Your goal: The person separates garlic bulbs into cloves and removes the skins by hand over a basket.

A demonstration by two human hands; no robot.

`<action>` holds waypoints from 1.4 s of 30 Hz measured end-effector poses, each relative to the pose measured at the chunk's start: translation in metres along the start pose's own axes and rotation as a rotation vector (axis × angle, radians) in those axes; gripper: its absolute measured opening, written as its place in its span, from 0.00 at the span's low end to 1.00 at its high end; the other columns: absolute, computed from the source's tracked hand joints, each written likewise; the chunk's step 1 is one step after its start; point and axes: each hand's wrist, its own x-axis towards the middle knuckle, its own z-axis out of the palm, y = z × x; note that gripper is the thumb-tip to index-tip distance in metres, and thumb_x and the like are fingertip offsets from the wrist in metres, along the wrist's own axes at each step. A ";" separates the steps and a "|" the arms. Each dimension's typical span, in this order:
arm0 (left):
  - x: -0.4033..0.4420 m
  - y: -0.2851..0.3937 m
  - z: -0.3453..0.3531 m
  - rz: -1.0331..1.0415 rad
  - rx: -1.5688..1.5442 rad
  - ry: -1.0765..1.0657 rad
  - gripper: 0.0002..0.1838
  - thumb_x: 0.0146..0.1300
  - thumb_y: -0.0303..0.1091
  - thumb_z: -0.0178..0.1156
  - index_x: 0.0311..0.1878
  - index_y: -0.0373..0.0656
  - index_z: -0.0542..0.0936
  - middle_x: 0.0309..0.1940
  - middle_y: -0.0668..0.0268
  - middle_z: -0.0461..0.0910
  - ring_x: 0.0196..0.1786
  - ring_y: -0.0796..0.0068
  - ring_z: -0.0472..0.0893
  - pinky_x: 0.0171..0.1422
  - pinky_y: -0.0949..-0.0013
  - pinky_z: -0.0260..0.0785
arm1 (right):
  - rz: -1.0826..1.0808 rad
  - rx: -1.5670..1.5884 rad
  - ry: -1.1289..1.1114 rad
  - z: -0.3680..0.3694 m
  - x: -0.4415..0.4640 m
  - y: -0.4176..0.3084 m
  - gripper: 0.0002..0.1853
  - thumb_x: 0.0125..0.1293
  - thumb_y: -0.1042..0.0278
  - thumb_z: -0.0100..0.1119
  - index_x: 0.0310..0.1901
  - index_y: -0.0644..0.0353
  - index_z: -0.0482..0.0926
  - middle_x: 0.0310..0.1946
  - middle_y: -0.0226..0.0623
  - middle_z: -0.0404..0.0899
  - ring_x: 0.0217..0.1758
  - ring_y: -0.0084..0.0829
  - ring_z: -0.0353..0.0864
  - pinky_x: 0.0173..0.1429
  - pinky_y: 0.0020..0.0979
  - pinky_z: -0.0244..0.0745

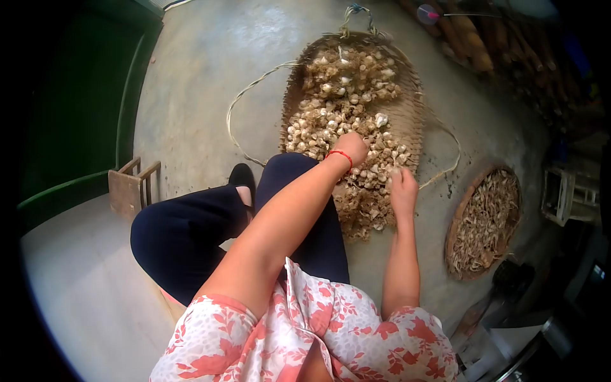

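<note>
Looking down, we see a bare floor (210,70) reaching from a green door (83,95) on the left to a woodpile (468,38) at the far right. Straight ahead of us lies a long woven basket (415,127), with a rope loop (238,108) resting on the floor at its left side. Garlic (305,130) fills most of it: pale bulbs across the middle, browner clumps at the far and near ends. Right of the basket and well apart is a round tray (456,223) of dry, pale-brown bits, and near the door stands a small wooden stool (127,191).

Both our hands are over the garlic. Our left hand (353,149) is curled low among the bulbs; its fingertips are hidden, so we cannot tell what it holds. Our right hand (403,184), just beside the basket's right edge, pinches a pale garlic stem (394,167). Round our left wrist is a red band (341,155).
</note>
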 end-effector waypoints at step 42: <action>-0.005 0.028 -0.010 -0.022 -1.262 -0.012 0.12 0.68 0.41 0.53 0.36 0.41 0.72 0.21 0.71 0.69 0.18 0.82 0.67 0.21 0.76 0.58 | 0.009 1.013 -0.125 0.034 0.060 -0.039 0.10 0.68 0.66 0.52 0.44 0.62 0.75 0.32 0.30 0.76 0.26 0.17 0.72 0.29 0.20 0.69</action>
